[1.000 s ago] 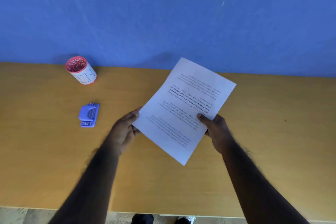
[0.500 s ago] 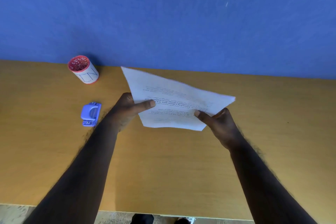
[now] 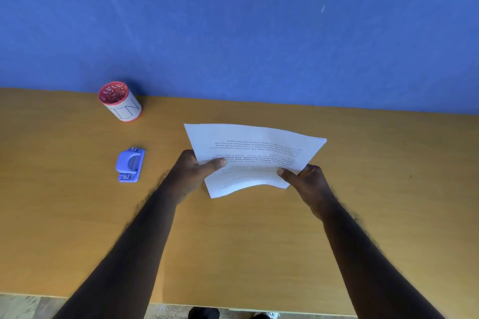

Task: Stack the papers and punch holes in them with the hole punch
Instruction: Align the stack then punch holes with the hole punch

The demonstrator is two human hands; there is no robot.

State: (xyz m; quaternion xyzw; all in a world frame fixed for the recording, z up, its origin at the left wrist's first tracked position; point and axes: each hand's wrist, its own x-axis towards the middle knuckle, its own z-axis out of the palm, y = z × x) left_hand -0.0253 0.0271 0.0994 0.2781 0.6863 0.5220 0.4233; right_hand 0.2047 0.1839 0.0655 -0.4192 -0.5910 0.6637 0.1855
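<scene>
A thin stack of white printed papers (image 3: 255, 147) is held above the wooden table (image 3: 233, 241), slightly bowed, its text upside down to me. My left hand (image 3: 191, 173) pinches the stack's left edge, thumb on top. My right hand (image 3: 304, 179) pinches its right near corner. A small lilac hole punch (image 3: 130, 164) lies flat on the table, to the left of my left hand and apart from it.
A red-rimmed white cup (image 3: 119, 101) filled with small paper bits stands at the back left by the blue wall (image 3: 233, 21). The table's near edge runs along the bottom, with floor and shoes below it.
The stack has turned from a steep diagonal to nearly level and square between both hands. My left hand shifted from under the left edge to gripping it with thumb on top.
</scene>
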